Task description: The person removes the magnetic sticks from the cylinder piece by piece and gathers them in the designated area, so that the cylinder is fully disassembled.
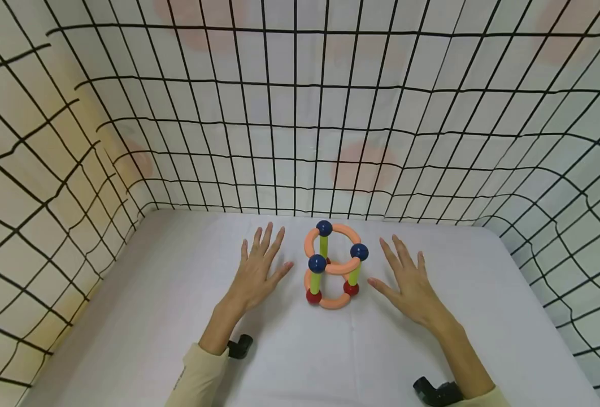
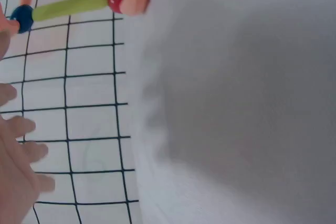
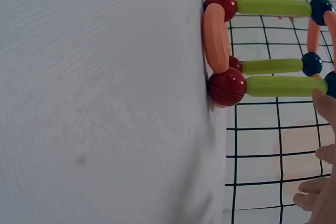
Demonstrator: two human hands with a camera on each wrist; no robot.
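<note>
Between the hands stands a toy frame built of rods and balls (image 1: 343,268). Its top ring joins three blue balls (image 1: 317,263) with curved orange rods; straight lime-green rods (image 3: 278,86) run down to red balls (image 3: 227,86) at the base, linked by more orange curves. To its left, my left hand (image 1: 256,274) has its fingers spread, apart from the toy. My right hand (image 1: 407,282) is on the other side, fingers also spread and holding nothing. In the right wrist view its fingertips show near a blue ball at the right edge.
A white cloth-covered table (image 1: 290,362) lies under the toy. White walls with a black wire-like grid (image 1: 295,124) enclose the back and both sides. A black wrist device (image 1: 240,346) is on the left forearm, another (image 1: 434,392) on the right.
</note>
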